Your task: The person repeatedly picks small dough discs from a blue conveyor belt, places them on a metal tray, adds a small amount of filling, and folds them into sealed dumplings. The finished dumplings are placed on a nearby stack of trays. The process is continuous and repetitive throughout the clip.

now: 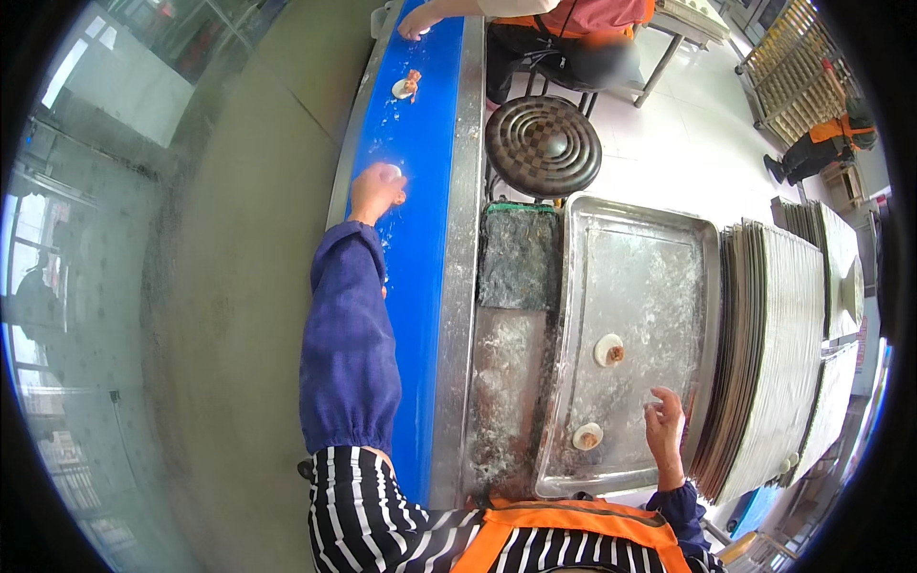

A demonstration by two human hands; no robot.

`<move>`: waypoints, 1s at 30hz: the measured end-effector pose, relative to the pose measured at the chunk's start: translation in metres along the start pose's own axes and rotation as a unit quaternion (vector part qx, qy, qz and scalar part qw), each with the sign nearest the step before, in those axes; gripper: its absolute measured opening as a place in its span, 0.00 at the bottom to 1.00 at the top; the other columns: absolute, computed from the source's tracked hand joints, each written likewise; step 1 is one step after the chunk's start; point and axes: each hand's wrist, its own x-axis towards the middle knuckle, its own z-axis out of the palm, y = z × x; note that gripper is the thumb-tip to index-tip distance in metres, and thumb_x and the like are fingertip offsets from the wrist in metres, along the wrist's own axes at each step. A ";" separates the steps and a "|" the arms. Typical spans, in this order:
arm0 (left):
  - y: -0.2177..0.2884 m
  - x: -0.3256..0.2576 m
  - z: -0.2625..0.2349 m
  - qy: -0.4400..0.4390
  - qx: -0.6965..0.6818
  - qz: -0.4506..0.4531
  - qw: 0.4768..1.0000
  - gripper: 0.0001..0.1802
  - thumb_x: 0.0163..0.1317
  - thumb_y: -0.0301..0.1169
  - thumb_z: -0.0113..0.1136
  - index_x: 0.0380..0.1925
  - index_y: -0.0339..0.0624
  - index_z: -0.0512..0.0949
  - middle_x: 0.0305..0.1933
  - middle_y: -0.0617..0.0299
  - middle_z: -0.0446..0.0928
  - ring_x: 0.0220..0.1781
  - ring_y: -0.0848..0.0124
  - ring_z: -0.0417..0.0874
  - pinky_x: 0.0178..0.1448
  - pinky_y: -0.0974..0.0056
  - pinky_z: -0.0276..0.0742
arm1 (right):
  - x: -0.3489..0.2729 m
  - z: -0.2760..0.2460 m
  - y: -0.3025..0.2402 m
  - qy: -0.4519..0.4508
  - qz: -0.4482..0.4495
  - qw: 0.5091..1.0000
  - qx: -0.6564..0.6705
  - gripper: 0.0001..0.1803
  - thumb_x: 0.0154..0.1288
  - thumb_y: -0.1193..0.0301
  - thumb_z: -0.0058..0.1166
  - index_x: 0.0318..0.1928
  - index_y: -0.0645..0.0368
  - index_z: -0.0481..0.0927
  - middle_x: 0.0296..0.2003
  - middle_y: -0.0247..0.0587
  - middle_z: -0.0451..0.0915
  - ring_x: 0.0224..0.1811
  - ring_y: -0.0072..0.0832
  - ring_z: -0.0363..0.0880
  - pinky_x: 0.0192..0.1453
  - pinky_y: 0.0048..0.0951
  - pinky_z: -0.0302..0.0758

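Note:
A blue conveyor belt (420, 258) dusted with flour runs away from me on the left. Over its middle, my left hand (375, 194) has its fingers closed around a white dough round (393, 172), with a bit of brown filling showing beneath. Farther up the belt lies another dough round (401, 90) topped with reddish-brown filling. On the right, my right hand (666, 428) hovers above the near right part of a metal tray (650, 286), fingers bent but apart, apparently holding nothing. Two dough pieces with brown filling, one farther (608, 350) and one nearer (587, 436), rest on the tray.
A co-worker's hand (416, 23) reaches over the belt's far end. A round patterned stool (543, 146) stands beyond the tray. Stacked trays or boards (764, 353) line the tray's right side. A dark floury cloth (519, 256) lies between belt and tray. Another person (823, 138) is far right.

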 end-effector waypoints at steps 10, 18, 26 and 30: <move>-0.021 -0.076 0.001 0.019 0.118 0.152 0.981 0.06 0.58 0.30 0.65 0.32 0.41 0.79 0.34 0.53 0.80 0.36 0.55 0.83 0.39 0.54 0.79 | 0.005 -0.006 -0.018 -0.011 -0.017 1.000 -0.019 0.15 0.62 0.81 0.53 0.50 0.61 0.78 0.50 0.46 0.77 0.37 0.28 0.81 0.34 0.24 0.81; -0.064 -0.074 -0.023 0.007 0.149 0.078 0.986 0.17 0.53 0.37 0.69 0.38 0.37 0.81 0.45 0.44 0.82 0.46 0.54 0.85 0.46 0.55 0.80 | 0.000 0.001 -0.019 -0.031 -0.031 0.999 0.009 0.15 0.62 0.81 0.53 0.50 0.61 0.78 0.49 0.46 0.78 0.37 0.27 0.81 0.33 0.23 0.79; -0.060 -0.112 -0.025 -0.087 0.003 -0.098 0.991 0.23 0.47 0.40 0.72 0.35 0.31 0.79 0.35 0.44 0.81 0.35 0.56 0.84 0.39 0.54 0.78 | 0.005 0.001 -0.021 -0.037 -0.069 0.997 0.028 0.14 0.62 0.82 0.54 0.49 0.62 0.79 0.47 0.44 0.78 0.37 0.26 0.81 0.33 0.22 0.79; -0.048 -0.156 -0.024 -0.008 0.111 -0.004 0.994 0.14 0.52 0.33 0.65 0.34 0.38 0.74 0.37 0.42 0.80 0.40 0.42 0.81 0.42 0.44 0.75 | 0.007 0.018 -0.049 -0.071 -0.123 0.988 0.051 0.14 0.62 0.82 0.55 0.49 0.62 0.79 0.45 0.45 0.80 0.38 0.29 0.83 0.35 0.26 0.80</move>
